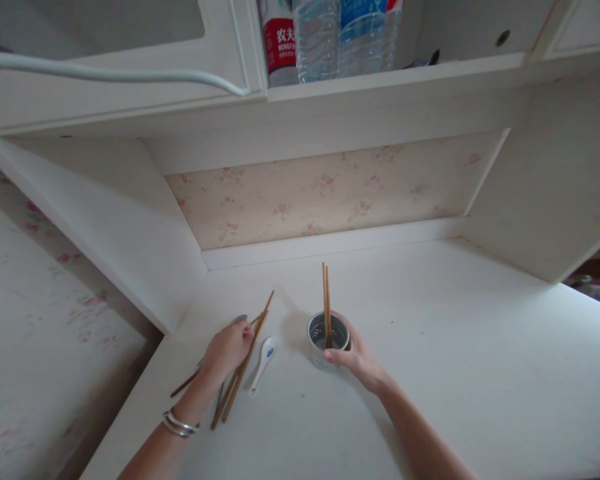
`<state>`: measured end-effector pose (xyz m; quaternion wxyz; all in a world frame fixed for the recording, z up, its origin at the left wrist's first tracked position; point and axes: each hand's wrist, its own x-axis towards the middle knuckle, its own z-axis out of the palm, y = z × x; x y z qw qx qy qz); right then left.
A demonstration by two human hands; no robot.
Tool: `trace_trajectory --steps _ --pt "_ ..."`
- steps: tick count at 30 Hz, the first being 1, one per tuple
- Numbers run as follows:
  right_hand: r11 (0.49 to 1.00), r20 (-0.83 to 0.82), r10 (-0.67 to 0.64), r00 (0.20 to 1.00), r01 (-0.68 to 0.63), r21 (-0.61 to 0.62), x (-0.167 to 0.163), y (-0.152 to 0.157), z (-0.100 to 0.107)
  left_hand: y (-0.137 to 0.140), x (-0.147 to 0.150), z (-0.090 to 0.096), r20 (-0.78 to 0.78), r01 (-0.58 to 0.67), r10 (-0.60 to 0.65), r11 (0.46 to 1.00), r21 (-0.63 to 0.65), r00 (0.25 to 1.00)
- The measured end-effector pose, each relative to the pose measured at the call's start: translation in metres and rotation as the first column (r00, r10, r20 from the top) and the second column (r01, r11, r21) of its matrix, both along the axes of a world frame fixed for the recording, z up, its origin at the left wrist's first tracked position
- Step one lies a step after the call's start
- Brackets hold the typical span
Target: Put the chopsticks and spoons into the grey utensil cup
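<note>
My right hand (355, 357) is wrapped round a grey metal cup (320, 360) standing on the white tabletop. Two wooden chopsticks (327, 293) stand upright in the cup. To the left, my left hand (230, 348) is closed, its fingertips pinching at wooden chopsticks (234, 393) that lie slanting on the table. Just right of these lies a white spoon (265, 363) with a blue mark in its bowl. Partly hidden behind the left hand are a metal utensil (240, 319) and a brown-handled one (183, 387).
A white shelf (380, 83) overhangs the back of the table and bears several plastic bottles (317, 40). White side panels (125, 233) flank the work area. A white cable (115, 72) hangs at the upper left.
</note>
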<state>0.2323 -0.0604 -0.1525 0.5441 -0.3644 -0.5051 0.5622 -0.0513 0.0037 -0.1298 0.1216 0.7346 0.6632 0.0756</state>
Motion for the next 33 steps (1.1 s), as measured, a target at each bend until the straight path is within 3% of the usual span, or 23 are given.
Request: trace_trajectory --steps 3,6,11,18,27,33 --pt "1.0 -0.008 0.003 1.0 -0.003 -0.001 0.0 0.0 0.002 0.0 -0.003 -0.009 -0.173 0.063 -0.061 0.998 0.002 0.983" --pt "1.0 0.002 -0.005 1.0 0.005 0.003 0.0 0.002 0.002 0.002 -0.002 -0.015 -0.214 0.057 -0.066 0.997 -0.048 0.974" --pt "0.999 -0.009 0.031 0.999 -0.031 0.006 0.002 0.005 -0.007 0.015 -0.004 -0.023 -0.198 0.03 -0.062 0.986 -0.161 0.978" --pt "0.999 -0.009 0.049 0.999 -0.049 0.014 0.003 0.006 -0.007 0.028 -0.009 -0.027 -0.075 0.119 -0.142 0.959 -0.256 0.987" --pt "0.999 0.006 0.047 0.999 -0.047 0.022 0.004 0.007 -0.011 0.026 -0.007 -0.015 0.042 0.106 -0.099 0.969 -0.224 0.994" --pt "0.999 0.011 0.038 0.999 -0.038 0.005 0.004 0.007 -0.01 0.017 -0.008 0.013 0.163 0.111 -0.092 0.987 -0.117 0.982"
